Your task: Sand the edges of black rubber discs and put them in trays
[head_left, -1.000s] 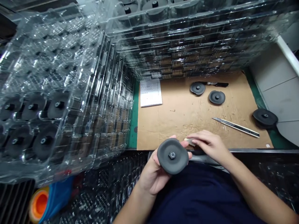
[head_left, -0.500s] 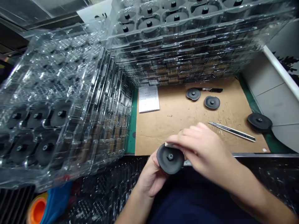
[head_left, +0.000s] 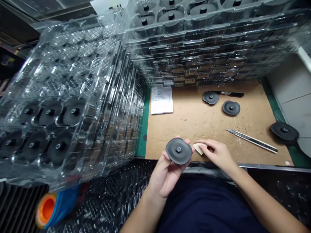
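Note:
In my left hand (head_left: 165, 178) is a black round disc (head_left: 178, 151), its hex-shaped hub facing up; the fingers wrap under it and grip its rim. Just right of the disc, my right hand (head_left: 218, 153) pinches a small cream-coloured flat piece (head_left: 199, 148) between thumb and fingers. Whether that piece is an eraser or sandpaper, I cannot tell. Beyond my hands, two similar loose discs, one left (head_left: 211, 97) and one right (head_left: 231, 107), lie on the cardboard sheet (head_left: 184, 129). A cutter knife (head_left: 252, 141) rests to the right of my right hand.
Tall stacks of clear plastic trays stand at left (head_left: 97, 97) and at the back (head_left: 194, 48), with discs in the top ones. A paper pad (head_left: 162, 105), a black marker (head_left: 230, 94) and another black disc (head_left: 284, 131) lie around. Tape rolls (head_left: 47, 208) are at lower left.
My right hand has moved off the disc's rim to its right with the cream piece, which now shows more fully. The disc sits slightly higher in view, and the whole view has shifted a little.

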### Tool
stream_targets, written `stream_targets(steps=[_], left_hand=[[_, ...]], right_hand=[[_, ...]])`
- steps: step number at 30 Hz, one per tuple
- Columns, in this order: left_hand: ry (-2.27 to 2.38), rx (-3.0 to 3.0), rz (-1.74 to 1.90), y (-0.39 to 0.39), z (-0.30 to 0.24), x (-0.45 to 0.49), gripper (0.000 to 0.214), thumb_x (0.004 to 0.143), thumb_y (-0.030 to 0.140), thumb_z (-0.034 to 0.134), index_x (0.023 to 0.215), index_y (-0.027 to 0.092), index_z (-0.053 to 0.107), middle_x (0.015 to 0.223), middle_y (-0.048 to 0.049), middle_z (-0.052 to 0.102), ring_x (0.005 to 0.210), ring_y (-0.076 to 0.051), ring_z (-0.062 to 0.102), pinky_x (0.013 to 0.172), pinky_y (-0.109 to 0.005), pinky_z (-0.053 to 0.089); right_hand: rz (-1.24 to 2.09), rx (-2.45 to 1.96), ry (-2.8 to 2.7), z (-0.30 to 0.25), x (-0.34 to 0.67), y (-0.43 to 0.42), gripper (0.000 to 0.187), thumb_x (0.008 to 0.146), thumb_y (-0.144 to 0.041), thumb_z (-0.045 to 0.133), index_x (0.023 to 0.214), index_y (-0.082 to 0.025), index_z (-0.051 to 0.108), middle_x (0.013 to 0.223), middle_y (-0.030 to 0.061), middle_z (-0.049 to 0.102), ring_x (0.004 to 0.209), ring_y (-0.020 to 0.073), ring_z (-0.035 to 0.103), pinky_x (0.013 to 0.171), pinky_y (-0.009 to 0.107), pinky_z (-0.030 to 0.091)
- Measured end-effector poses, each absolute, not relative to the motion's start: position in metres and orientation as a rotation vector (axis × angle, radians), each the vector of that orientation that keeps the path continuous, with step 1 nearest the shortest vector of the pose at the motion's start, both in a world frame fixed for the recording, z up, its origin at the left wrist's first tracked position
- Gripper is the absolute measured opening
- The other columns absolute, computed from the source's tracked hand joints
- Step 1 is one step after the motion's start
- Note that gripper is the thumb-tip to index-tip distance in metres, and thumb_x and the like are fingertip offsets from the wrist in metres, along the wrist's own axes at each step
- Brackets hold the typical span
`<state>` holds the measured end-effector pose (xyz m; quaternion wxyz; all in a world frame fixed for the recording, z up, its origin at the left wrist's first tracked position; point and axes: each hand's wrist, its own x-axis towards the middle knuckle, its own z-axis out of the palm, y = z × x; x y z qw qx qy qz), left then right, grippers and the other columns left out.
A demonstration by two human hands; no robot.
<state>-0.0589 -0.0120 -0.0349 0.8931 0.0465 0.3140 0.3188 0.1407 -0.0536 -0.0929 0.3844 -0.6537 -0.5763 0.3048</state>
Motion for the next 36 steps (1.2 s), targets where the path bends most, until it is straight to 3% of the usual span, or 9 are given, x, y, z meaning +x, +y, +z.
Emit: stream_targets(steps=[4, 8, 13, 18, 21, 26, 28, 32, 36], left_hand=[[0.677, 0.136, 0.678, -0.013, -0.035, -0.054, 0.048, 0.075, 0.042, 0.065, 0.118, 0.022, 0.059, 0.124, -0.0083, 0.061, 0.111, -0.026, 0.059, 0.100, -0.037, 0.042], [0.777, 0.256, 0.741, -0.013, -0.036, -0.057, 0.050, 0.076, 0.038, 0.066, 0.123, 0.023, 0.055, 0.121, -0.0078, 0.062, 0.110, -0.022, 0.059, 0.096, -0.033, 0.046], [0.922, 0.344, 0.809, -0.009, -0.032, -0.065, 0.052, 0.067, 0.021, 0.076, 0.116, 0.027, 0.060, 0.120, -0.0031, 0.063, 0.105, -0.020, 0.061, 0.085, -0.024, 0.051], [0.864, 0.356, 0.795, -0.006, -0.022, -0.058, 0.044, 0.065, 0.024, 0.078, 0.107, 0.023, 0.065, 0.105, -0.0032, 0.070, 0.097, -0.017, 0.065, 0.082, -0.020, 0.051], [0.795, 0.322, 0.756, -0.003, -0.026, -0.058, 0.050, 0.062, 0.019, 0.080, 0.109, 0.026, 0.064, 0.109, -0.0025, 0.069, 0.100, -0.019, 0.064, 0.086, -0.024, 0.051], [0.678, 0.267, 0.760, 0.001, -0.036, -0.061, 0.055, 0.060, 0.039, 0.077, 0.112, 0.027, 0.063, 0.119, -0.0019, 0.063, 0.106, -0.024, 0.062, 0.089, -0.029, 0.051], [0.603, 0.245, 0.750, 0.002, -0.035, -0.059, 0.054, 0.061, 0.042, 0.076, 0.112, 0.030, 0.063, 0.120, 0.0005, 0.063, 0.107, -0.024, 0.061, 0.089, -0.030, 0.052], [0.489, 0.180, 0.707, 0.000, -0.029, -0.056, 0.050, 0.063, 0.043, 0.074, 0.111, 0.033, 0.063, 0.117, 0.0041, 0.064, 0.107, -0.022, 0.062, 0.086, -0.027, 0.053], [0.463, 0.153, 0.693, -0.002, -0.030, -0.055, 0.050, 0.065, 0.044, 0.072, 0.113, 0.032, 0.062, 0.118, 0.0035, 0.064, 0.107, -0.022, 0.062, 0.087, -0.027, 0.053]], right_hand=[[0.734, -1.689, -1.364, -0.045, 0.126, -0.039, 0.020, 0.087, -0.024, 0.053, 0.104, -0.027, 0.064, 0.091, 0.0012, 0.069, 0.062, 0.0150, 0.060, 0.052, 0.028, 0.049], [0.695, -1.381, -1.598, 0.001, 0.096, -0.026, 0.024, 0.090, -0.018, 0.048, 0.112, -0.018, 0.059, 0.097, 0.0051, 0.065, 0.083, 0.0154, 0.058, 0.074, 0.030, 0.049], [0.924, -1.208, -1.829, 0.004, 0.078, -0.022, 0.021, 0.089, -0.012, 0.046, 0.103, -0.015, 0.060, 0.091, 0.0038, 0.065, 0.080, 0.0131, 0.057, 0.074, 0.027, 0.047], [0.630, -1.216, -1.718, 0.005, 0.073, -0.021, 0.024, 0.087, -0.011, 0.047, 0.108, -0.010, 0.059, 0.087, 0.0081, 0.064, 0.079, 0.0165, 0.055, 0.075, 0.032, 0.045], [0.702, -1.124, -1.800, -0.002, 0.085, -0.035, 0.027, 0.085, -0.007, 0.048, 0.110, -0.011, 0.058, 0.087, 0.0071, 0.065, 0.080, 0.0160, 0.055, 0.075, 0.031, 0.045], [0.750, -1.367, -1.620, -0.042, 0.128, -0.049, 0.024, 0.087, -0.014, 0.051, 0.108, -0.022, 0.060, 0.092, 0.0025, 0.065, 0.073, 0.0129, 0.055, 0.065, 0.026, 0.045], [0.688, -1.517, -1.479, -0.066, 0.140, -0.046, 0.025, 0.091, -0.019, 0.047, 0.112, -0.025, 0.058, 0.102, 0.0034, 0.064, 0.083, 0.0146, 0.058, 0.070, 0.027, 0.047], [0.576, -1.726, -1.602, -0.107, 0.144, -0.035, 0.023, 0.088, -0.025, 0.051, 0.107, -0.025, 0.065, 0.096, 0.0063, 0.064, 0.088, 0.0210, 0.056, 0.078, 0.038, 0.046], [0.464, -1.783, -1.597, -0.112, 0.147, -0.042, 0.026, 0.086, -0.024, 0.053, 0.109, -0.023, 0.066, 0.110, 0.0097, 0.059, 0.101, 0.0246, 0.051, 0.089, 0.043, 0.040]])
